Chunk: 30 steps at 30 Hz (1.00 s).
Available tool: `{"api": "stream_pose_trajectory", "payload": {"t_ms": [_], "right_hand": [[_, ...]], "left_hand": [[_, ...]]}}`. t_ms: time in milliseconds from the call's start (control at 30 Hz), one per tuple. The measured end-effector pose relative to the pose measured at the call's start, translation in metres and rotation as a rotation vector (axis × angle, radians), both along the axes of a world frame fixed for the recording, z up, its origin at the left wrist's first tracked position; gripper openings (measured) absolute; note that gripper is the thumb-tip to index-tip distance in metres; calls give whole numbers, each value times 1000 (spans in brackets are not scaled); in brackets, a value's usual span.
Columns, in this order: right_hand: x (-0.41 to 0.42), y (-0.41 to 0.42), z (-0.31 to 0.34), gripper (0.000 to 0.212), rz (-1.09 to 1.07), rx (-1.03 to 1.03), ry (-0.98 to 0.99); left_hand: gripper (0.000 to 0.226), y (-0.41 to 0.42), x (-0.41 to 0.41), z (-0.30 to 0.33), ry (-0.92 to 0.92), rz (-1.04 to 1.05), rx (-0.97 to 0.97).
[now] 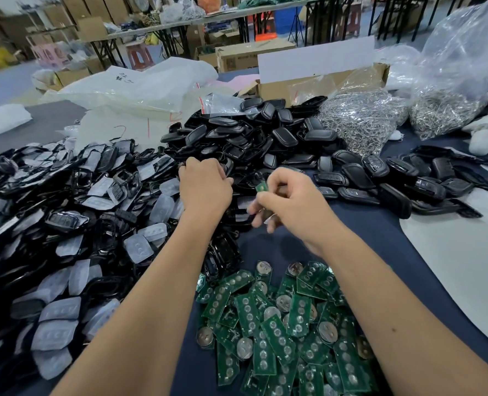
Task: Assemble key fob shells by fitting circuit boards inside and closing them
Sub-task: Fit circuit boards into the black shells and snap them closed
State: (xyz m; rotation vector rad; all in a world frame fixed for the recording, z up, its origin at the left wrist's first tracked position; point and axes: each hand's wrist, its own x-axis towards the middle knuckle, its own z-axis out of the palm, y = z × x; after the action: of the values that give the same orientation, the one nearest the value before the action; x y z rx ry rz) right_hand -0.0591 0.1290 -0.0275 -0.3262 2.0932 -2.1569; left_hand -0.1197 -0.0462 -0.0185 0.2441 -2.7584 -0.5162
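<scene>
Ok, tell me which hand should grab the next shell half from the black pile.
Left. The left hand already rests on the black shell pile, fingers curled down into it. The right hand is busy pinching a green circuit board, so it probably can't take a shell too.

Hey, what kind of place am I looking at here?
Probably a small factory or warehouse assembly bench: heaps of black key fob shells, a pile of green circuit boards, and stacked cardboard boxes behind.

Bare tabletop (365,224) strip betw. hands & board pile (280,324) = open lane. Shell heaps (51,224) block left; black cover pile (251,138) blocks ahead.
</scene>
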Motion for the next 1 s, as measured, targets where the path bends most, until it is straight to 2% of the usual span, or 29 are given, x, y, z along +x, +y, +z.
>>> {"api": "stream_pose_trajectory", "payload": {"t_ms": [133, 233, 300, 400, 500, 567, 867, 1000], "right_hand": [[-9, 5, -10, 7, -205, -24, -26], [-12, 7, -13, 21, -286, -13, -12], [-12, 6, -13, 25, -303, -65, -24], [-11, 6, -10, 11, -358, -197, -20], [-11, 6, -8, 7, -392, -253, -5], [-11, 6, -8, 8, -401, -259, 1], [-8, -1, -10, 14, -385, -190, 77], [-6, -6, -13, 15, -334, -158, 98]], "left_hand": [[40, 2, 3, -1, -92, 21, -132], [42, 4, 2, 0, -159, 23, -212], [34, 5, 3, 2, -114, 12, -184], [17, 6, 11, 8, 74, -23, 17], [13, 8, 27, 14, 200, -74, 442], [13, 10, 37, 15, 181, -102, 621], [10, 8, 69, -4, 25, -67, 1122], [19, 7, 74, -4, 5, -96, 1205]]}}
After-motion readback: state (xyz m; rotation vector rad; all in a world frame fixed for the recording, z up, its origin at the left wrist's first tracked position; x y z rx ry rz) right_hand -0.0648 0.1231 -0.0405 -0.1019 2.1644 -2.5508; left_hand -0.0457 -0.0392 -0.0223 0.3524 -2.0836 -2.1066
